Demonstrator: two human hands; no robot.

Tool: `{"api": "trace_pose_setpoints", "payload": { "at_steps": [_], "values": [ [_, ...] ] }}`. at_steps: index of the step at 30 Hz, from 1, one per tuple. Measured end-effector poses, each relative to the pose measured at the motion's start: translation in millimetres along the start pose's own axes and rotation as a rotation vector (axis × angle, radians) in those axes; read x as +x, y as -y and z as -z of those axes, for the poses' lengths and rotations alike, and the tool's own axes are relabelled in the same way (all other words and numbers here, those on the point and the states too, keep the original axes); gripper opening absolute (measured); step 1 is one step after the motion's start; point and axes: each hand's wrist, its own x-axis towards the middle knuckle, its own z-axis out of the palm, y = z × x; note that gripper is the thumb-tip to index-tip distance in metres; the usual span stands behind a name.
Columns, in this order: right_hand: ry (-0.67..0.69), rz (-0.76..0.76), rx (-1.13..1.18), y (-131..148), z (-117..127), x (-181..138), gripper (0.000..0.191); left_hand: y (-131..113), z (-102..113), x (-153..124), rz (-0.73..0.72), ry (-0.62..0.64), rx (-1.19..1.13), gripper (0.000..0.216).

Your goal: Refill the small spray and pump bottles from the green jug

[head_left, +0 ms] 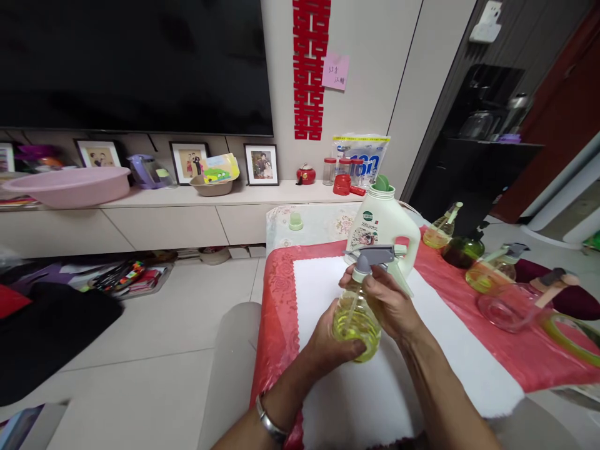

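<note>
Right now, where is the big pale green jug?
In the head view, the jug stands right of centre, just beyond the held spray bottle and left of the dark green bottle.

the spray bottle is showing clear, glossy plastic, the jug smooth plastic; the table cover is gleaming like plastic film, the bracelet is shining like polished metal, the sheet looking matt.

Bright, diffuse indoor light, soft shadow toward the table's near edge, sheen along its left edge, bottles at its right edge stretched, slightly blurred
</note>
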Motion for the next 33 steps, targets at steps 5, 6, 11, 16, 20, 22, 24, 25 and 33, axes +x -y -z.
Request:
{"api": "trace_pose_setpoints", "payload": {
  "at_steps": [5, 6, 11, 16, 20, 22, 24, 25, 33],
  "values": [
    [0.216, -0.089, 0.013, 9.5, 11.2, -1.0, 0.057, -10.2, -0.3, -4.7, 0.097, 0.179, -0.013, 0.084],
    [0.229, -0.096, 0.015, 9.7, 12.6, -0.9, 0.056, -10.8, -0.6, -4.7, 0.101, 0.180, -0.015, 0.084],
    [0.213, -0.086, 0.016, 4.8, 14.2, 0.7, 0.049, -10.5, -1.4, -4.4, 0.074, 0.149, 0.005, 0.085],
    [0.158, -0.028, 0.009, 1.5, 9.3, 0.7, 0.039, -12.7, -2.6, -4.1, 0.064, 0.143, -0.004, 0.084],
    [0.096, 0.002, -0.023, 1.5, 0.7, -0.7, 0.039, -13.5, -3.7, -3.9, 0.028, 0.129, -0.010, 0.078],
    [0.074, 0.003, -0.066, 3.6, -2.7, -1.2, 0.045, -11.1, -2.6, -4.0, 0.008, 0.120, 0.004, 0.080],
    [0.046, 0.013, -0.126, 8.2, -3.6, -1.4, 0.051, -7.3, -0.9, -3.7, -0.002, 0.105, -0.002, 0.079],
    [0.027, 0.025, -0.164, 11.6, -2.9, -1.6, 0.053, -5.2, -0.1, -3.2, -0.003, 0.093, -0.016, 0.077],
    [-0.192, 0.196, -0.522, 46.4, 18.2, -15.7, 0.047, 6.4, 1.8, 1.8, 0.122, -0.030, -0.113, 0.073]
  ]
}}
